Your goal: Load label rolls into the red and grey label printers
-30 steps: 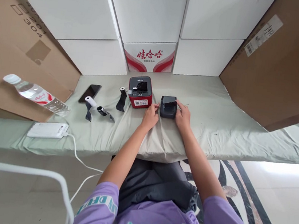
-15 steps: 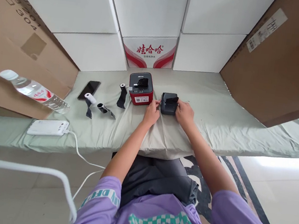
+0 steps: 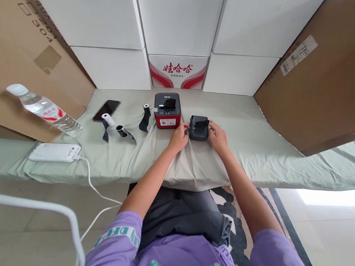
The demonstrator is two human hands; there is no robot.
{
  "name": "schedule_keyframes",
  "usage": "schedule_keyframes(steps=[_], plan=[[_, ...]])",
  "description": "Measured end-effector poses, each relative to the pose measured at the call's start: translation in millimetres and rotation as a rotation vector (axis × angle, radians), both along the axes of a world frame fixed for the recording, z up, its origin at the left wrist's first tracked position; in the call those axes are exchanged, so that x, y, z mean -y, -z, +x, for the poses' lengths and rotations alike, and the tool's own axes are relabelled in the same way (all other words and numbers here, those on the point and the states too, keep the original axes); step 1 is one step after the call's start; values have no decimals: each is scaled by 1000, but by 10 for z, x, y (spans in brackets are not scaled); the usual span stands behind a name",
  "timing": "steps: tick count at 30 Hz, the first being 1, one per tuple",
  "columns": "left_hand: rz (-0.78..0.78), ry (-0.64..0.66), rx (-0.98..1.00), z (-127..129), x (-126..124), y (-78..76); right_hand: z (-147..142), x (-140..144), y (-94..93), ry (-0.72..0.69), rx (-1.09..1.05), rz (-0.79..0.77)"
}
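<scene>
A small black portable printer (image 3: pixel 198 132) sits on the cloth, with a dark paper strip (image 3: pixel 202 123) sticking up from its top. My left hand (image 3: pixel 179 138) is at its left side, fingers closed together and fingertips against the casing. At the opposite side my right hand (image 3: pixel 218 137) has its thumb and fingers closed on the right edge, near the strip's end; the exact fingertip contact is too small to make out. Just left of it stands a larger red-and-black printer (image 3: pixel 167 111), also with a dark strip on top, close to my left fingers.
Left of the printers lie a dark paper roll (image 3: pixel 144 120), another dark roll (image 3: pixel 121 131), a white roll (image 3: pixel 108 119) and a phone (image 3: pixel 106 110). A water bottle (image 3: pixel 47 111) and a cabled white power bank (image 3: pixel 54 152) are farther left. White boxes (image 3: pixel 181 24) and cartons (image 3: pixel 332 75) border the cloth-covered surface.
The camera view has tilted slightly, so everything appears a little shifted. Both hands stay at the small printer's sides, which remains in place beside the red one.
</scene>
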State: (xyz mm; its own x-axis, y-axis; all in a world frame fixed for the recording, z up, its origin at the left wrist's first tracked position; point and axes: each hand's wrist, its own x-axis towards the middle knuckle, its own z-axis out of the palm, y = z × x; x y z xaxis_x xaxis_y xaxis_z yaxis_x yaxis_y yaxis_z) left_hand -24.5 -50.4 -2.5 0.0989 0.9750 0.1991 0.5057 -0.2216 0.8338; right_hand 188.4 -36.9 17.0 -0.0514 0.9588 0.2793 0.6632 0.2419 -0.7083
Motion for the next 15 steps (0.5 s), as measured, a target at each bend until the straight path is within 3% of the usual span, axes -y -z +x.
schedule_keyframes(steps=[4,8,11,15], plan=[[-14,-7,4,-8,-4,15,15,-278,-110,19,-158,-35],[-13,8,-7,-4,6,0,-2,-507,-241,-25,-291,-238],[-6,-8,-73,18,12,-33,-39,-571,-285,-71,-324,-390],[-8,-25,-176,52,0,-77,-50,-588,-253,-98,-344,-405]])
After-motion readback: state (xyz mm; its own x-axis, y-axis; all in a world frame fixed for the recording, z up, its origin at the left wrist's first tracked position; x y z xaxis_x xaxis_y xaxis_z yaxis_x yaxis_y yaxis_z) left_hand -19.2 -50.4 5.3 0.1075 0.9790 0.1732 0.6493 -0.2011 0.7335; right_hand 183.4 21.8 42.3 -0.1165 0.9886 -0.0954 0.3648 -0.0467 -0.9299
